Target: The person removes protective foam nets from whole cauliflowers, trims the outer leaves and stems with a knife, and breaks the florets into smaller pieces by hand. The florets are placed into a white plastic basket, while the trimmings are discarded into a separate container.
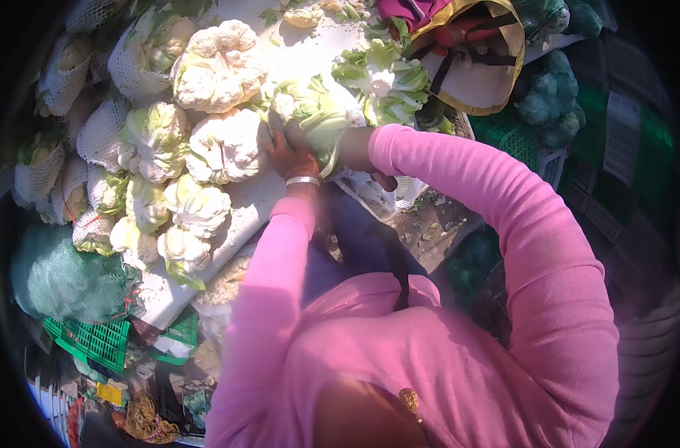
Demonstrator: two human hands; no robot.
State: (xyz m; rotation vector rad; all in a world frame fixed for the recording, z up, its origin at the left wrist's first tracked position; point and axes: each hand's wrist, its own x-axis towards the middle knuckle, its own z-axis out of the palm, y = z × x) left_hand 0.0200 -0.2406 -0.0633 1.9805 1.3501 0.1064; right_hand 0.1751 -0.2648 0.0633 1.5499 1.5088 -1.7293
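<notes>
A leafy cauliflower [322, 115] is held at the table's near edge, its pale green leaves wrapped around the head. My left hand [291, 150], with a light metal bangle at the wrist, grips its left side, fingers spread over the leaves. My right hand [362, 154] is bent in against the right side of the same head. Blur and the pink cuff hide most of its fingers, and whether it holds a tool cannot be told. Just left of my left hand lies a trimmed white cauliflower [226, 147]. Another leafy cauliflower [380, 80] sits beyond my right hand.
Several cauliflowers in white foam net sleeves [102, 134] are heaped at left. A green mesh sack [74, 274] lies near a green plastic crate [90, 341]. An open yellow-rimmed bag [474, 84] stands at upper right. Leaf scraps litter the white tabletop [295, 50].
</notes>
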